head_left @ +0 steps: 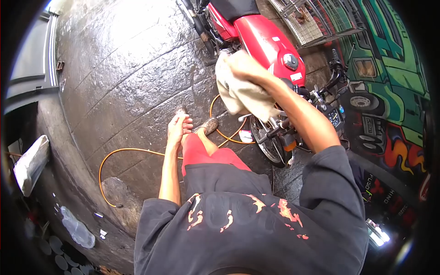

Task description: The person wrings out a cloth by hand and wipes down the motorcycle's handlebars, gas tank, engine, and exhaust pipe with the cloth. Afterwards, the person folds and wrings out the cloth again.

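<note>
My right hand [243, 66] is closed on a pale beige cloth [245, 94], which hangs in folds beside the fuel tank of a red motorcycle [262, 34]. Part of the cloth reaches down towards the handlebar and front wheel; whether it touches them I cannot tell. My right forearm passes over the front of the tank. My left hand [177, 128] hangs in the air above the wet floor, to the left of the motorcycle. Its fingers are loosely curled and slightly apart, with nothing visible in them.
An orange hose [108, 160] winds across the dark wet floor [133, 87] past my feet. A metal cage [321, 23] stands beyond the motorcycle, near a wall painted with a green truck [389, 64]. A plastic bottle [77, 227] and a white sack [32, 165] lie at left.
</note>
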The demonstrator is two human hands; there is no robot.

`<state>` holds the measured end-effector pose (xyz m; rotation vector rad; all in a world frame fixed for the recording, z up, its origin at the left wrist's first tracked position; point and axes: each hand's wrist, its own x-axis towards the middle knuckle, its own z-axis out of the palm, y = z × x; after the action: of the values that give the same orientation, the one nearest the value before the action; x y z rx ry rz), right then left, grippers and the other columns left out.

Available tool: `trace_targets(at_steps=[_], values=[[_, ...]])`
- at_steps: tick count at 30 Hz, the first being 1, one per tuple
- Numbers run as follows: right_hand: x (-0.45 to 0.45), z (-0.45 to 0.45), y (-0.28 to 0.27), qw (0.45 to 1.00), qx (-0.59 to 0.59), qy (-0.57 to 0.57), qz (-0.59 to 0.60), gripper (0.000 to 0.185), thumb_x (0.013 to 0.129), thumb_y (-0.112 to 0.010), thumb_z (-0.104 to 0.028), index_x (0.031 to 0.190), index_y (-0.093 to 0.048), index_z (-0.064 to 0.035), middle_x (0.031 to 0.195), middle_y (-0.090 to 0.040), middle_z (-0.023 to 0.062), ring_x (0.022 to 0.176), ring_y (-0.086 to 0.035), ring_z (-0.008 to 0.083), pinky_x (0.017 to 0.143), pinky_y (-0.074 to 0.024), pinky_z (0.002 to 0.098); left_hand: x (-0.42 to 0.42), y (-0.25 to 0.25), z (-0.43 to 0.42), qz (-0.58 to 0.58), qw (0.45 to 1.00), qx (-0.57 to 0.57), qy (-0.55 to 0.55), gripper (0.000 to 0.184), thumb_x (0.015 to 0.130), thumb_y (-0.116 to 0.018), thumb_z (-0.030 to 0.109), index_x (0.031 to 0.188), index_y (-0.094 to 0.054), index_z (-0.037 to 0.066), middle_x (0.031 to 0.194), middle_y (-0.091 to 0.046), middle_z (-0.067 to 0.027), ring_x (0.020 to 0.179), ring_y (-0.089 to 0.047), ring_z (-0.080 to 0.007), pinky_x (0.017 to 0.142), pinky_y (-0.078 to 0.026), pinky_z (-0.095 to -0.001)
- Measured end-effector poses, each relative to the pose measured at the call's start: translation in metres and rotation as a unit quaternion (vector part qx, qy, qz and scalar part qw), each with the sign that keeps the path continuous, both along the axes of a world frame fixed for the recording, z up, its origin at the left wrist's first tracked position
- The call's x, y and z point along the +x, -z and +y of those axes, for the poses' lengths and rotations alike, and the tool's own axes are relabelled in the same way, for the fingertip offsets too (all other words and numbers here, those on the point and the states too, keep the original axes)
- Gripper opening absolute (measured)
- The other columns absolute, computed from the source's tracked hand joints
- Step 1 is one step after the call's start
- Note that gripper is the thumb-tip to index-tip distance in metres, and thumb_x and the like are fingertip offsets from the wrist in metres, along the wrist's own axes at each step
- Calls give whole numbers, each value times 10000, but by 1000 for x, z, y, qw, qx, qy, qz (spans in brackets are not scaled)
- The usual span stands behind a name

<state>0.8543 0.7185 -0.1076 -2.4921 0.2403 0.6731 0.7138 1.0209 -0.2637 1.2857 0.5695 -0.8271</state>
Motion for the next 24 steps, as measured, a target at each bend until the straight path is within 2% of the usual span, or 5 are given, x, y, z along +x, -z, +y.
trace_targets(at_steps=[5,10,15,19,24], values=[[4,-52,-23,843,469,262,-28,422,1011,-571,-359,1154,-660,28,942,-727,118,793,-714,192,692,-588,350,1,1,-2,4,1000,9,-20,309,990,-601,348,1106,-662,68,974,-711,-77,815,-700,-158,663,-552,-278],[-61,34,-13,933,-140,-273,-190,302,978,-557,-379,1046,-719,-133,952,-729,164,747,-719,349,681,-571,438,4,-2,-5,6,999,23,31,292,981,-606,330,1096,-670,70,963,-713,-74,829,-698,-160,673,-543,-279],[-41,28,-21,973,32,-70,-217,293,972,-550,-303,942,-704,-55,820,-710,202,736,-712,363,695,-560,487,25,-44,-28,-42,998,26,36,336,994,-574,356,1137,-659,64,1000,-707,-91,845,-687,-174,711,-542,-302],[-56,41,-95,844,359,207,-340,418,1048,-482,-384,963,-658,-15,717,-638,146,669,-629,239,671,-503,419,50,-105,-35,-151,982,-106,-50,464,1018,-510,455,1202,-621,43,1123,-683,-106,1019,-653,-227,858,-531,-368],[-131,76,-122,844,366,-13,-392,379,951,-599,-350,1082,-650,2,1034,-627,175,962,-600,370,876,-464,472,40,-189,-39,-275,917,-286,-43,728,984,-499,562,1480,-386,42,1335,-580,-152,1254,-556,-286,1014,-491,-503]])
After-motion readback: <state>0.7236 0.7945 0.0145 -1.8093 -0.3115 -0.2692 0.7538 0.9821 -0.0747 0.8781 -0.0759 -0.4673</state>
